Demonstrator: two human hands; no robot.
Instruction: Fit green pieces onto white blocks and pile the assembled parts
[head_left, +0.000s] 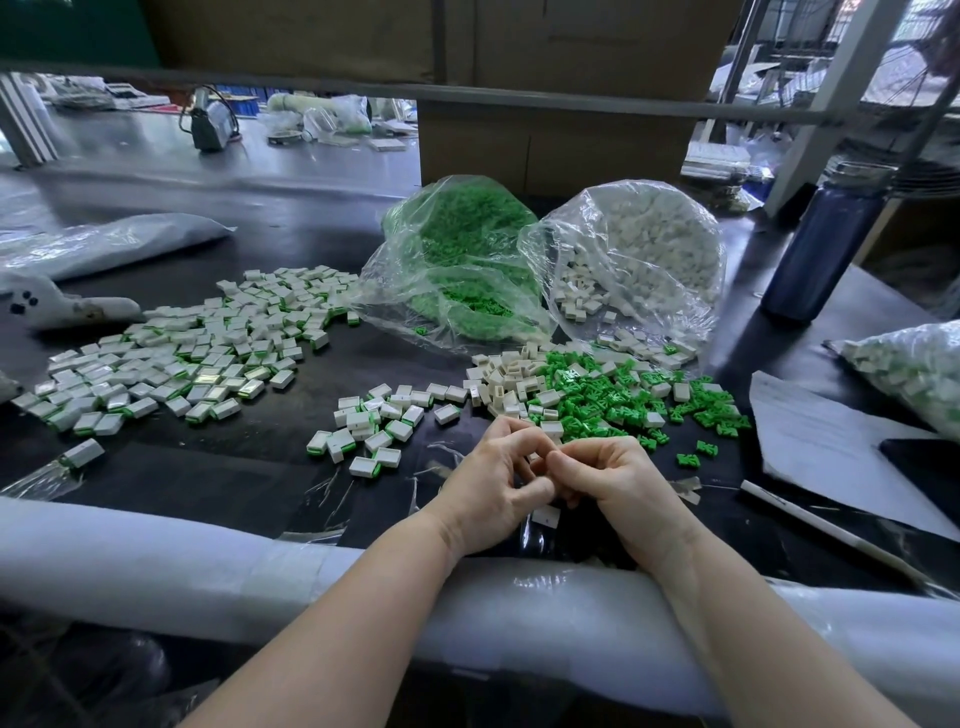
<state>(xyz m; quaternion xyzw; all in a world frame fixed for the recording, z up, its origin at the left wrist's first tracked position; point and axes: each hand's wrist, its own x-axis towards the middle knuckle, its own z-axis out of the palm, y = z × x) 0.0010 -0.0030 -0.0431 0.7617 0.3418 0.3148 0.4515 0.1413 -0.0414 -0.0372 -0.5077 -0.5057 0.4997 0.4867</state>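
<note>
Right now my left hand and right hand meet fingertip to fingertip just inside the tabletop's near edge, fingers curled and pinching something small between them; I judge it a block taking its green piece, though my fingers hide it. One white block lies beneath my right hand. Loose green pieces and white blocks lie just beyond, right of centre, so my right hand is nearer the green. Assembled parts sit beyond my left hand, and the big pile spreads toward the far left, the way finished pieces should go.
</note>
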